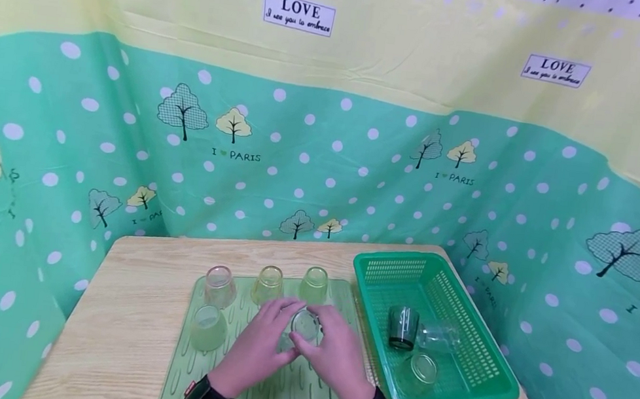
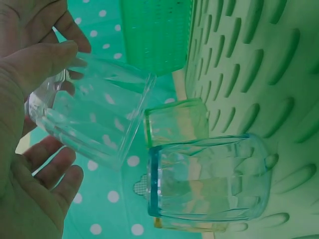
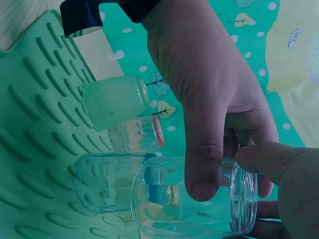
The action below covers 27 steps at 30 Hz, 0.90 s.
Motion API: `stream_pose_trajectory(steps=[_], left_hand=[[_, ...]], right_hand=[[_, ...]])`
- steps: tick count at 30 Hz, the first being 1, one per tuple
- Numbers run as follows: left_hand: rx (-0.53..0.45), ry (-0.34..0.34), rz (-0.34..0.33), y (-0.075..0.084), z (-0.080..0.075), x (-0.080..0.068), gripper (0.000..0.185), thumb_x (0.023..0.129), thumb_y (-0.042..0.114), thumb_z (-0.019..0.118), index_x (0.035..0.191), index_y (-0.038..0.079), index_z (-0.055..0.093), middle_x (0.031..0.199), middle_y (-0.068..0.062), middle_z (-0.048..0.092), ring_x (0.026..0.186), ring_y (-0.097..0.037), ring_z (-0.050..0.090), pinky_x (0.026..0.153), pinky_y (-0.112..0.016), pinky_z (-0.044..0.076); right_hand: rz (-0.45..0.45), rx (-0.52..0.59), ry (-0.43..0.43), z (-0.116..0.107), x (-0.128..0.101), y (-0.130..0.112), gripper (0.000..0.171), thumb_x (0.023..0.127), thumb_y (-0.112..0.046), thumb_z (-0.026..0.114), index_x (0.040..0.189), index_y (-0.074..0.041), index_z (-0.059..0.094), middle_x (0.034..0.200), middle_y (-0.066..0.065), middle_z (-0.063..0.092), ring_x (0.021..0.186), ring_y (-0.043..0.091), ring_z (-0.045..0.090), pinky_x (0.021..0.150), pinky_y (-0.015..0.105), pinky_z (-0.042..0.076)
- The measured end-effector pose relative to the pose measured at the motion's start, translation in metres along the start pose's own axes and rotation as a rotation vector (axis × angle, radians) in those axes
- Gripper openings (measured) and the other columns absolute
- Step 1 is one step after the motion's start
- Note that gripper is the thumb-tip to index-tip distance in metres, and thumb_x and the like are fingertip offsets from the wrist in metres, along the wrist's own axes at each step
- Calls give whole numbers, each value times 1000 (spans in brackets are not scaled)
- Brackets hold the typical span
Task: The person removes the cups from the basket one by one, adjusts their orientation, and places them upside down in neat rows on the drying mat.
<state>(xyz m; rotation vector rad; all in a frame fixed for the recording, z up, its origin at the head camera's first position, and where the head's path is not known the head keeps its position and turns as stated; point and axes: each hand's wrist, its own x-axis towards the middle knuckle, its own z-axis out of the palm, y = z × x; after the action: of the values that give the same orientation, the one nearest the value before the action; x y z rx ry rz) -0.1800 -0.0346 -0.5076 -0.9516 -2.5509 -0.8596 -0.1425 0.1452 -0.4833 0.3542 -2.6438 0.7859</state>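
Observation:
Between them, my left hand (image 1: pixel 258 345) and right hand (image 1: pixel 340 353) hold a clear drinking glass (image 2: pixel 99 109) mouth down above a green drying mat (image 1: pixel 298 391). In the right wrist view my right thumb lies along the glass's side, while the left thumb touches near its base. A blue-tinted glass (image 2: pixel 212 179) stands mouth down on the mat just beyond, mostly hidden by my hands in the head view. Also upside down on the mat are a pink-tinted glass (image 1: pixel 220 287), a yellow glass (image 1: pixel 269 284), a green glass (image 1: pixel 315 284) and a frosted green glass (image 1: pixel 208 329).
To the right, a green plastic basket (image 1: pixel 480 379) contains a dark glass (image 1: pixel 403 327), a clear glass lying down (image 1: pixel 439 336) and another clear glass (image 1: pixel 424 369). Wooden tabletop (image 1: pixel 124 309) shows left of the mat. A polka-dot curtain (image 1: pixel 315 133) surrounds the table.

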Motion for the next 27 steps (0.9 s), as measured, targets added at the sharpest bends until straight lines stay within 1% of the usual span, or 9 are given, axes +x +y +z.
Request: stream_pose_trajectory(steps=[3,6,9,14,16,19,21,24,27], left_hand=[[5,4,-11,0,3,0,85,79,34,89,152,15,50,148,-6,53,138,-25,48,113,-43,47],[8,2,-25,-1,5,0,84,77,32,90,150,16,52,144,-5,55,135,-25,50,111,-44,49],[8,-4,-30,-2,7,0,80,76,30,90,146,16,54,140,-3,57,131,-23,51,110,-43,50],[15,-8,-29,-4,12,1,73,75,30,90,139,17,58,134,0,58,127,-21,52,108,-41,51],[16,-11,-33,-4,14,1,72,76,32,89,139,15,57,134,-1,58,127,-22,53,107,-41,52],[7,-12,-60,-4,17,3,72,81,36,86,142,13,56,137,-4,59,129,-24,53,107,-43,52],[-7,-8,-85,-2,18,6,73,83,39,85,143,12,55,139,-5,58,130,-25,53,107,-44,52],[-31,7,-119,0,20,9,75,81,39,87,143,12,56,138,-4,59,128,-24,55,105,-45,53],[-50,19,-125,3,22,13,73,78,36,90,140,13,57,135,-3,60,126,-24,56,103,-47,53]], right_hand=[[-2,8,3,3,0,1,57,92,-44,78,138,-13,63,124,1,68,114,14,65,92,33,58],[-8,16,8,5,0,3,57,90,-41,80,135,-11,64,122,2,69,111,17,66,89,36,59],[-4,22,1,5,-1,4,55,89,-39,81,134,-11,65,122,3,69,110,17,66,88,37,59],[7,13,-28,6,-1,6,54,89,-39,82,133,-14,66,122,2,69,110,16,66,87,36,60],[21,34,-37,4,-1,7,54,89,-37,81,134,-12,64,121,3,69,108,17,66,86,36,60],[65,102,-28,-1,0,8,55,92,-32,78,138,-8,60,127,7,66,111,21,65,87,37,59],[103,142,0,-6,1,9,56,94,-28,76,141,-7,56,131,9,64,113,24,65,87,38,59],[139,167,65,-14,2,13,56,95,-26,74,144,-8,54,133,8,62,114,24,64,89,38,59],[142,197,147,-22,3,18,52,94,-21,75,141,-8,56,127,5,63,109,21,65,86,37,61]])
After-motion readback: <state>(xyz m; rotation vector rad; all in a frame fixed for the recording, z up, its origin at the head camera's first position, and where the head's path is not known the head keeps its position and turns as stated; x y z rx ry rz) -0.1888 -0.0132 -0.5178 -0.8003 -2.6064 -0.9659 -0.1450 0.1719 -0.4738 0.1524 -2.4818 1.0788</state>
